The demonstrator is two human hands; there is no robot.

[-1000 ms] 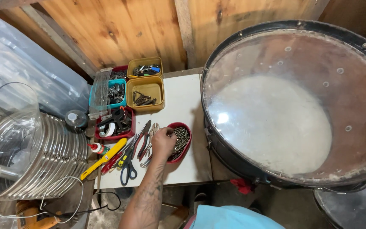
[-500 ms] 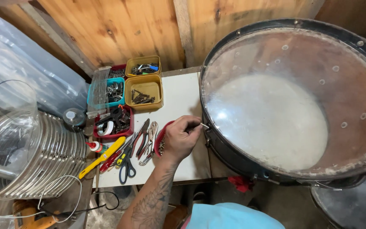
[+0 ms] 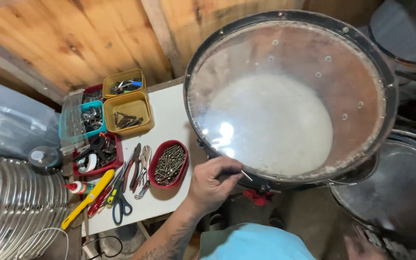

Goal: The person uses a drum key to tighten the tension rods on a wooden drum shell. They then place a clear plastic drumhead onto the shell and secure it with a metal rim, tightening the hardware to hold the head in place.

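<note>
1. Nearest the camera is the person's light blue shirt (image 3: 256,243), low in the view.
2. The left hand (image 3: 213,185) reaches forward from a tattooed forearm. Its grip is together, thumb and fingers pinched on a thin screw (image 3: 246,175) that points at the black rim of the drum.
3. At the bottom right corner a blurred bit of the right hand (image 3: 359,248) shows; I cannot tell whether its grip is apart or together.
4. The drum (image 3: 285,96) lies tilted just past the left hand, its clear skin showing a pale patch and a brown shell inside.
5. Left of the hand, on the white worktop (image 3: 169,115), sits a red oval dish (image 3: 169,164) full of screws.
6. Beside the dish lie pliers (image 3: 143,168), blue-handled scissors (image 3: 120,204) and a yellow tool (image 3: 86,197).
7. Farther back stand yellow trays (image 3: 128,111) of small hardware against the wooden wall (image 3: 73,43).
</note>
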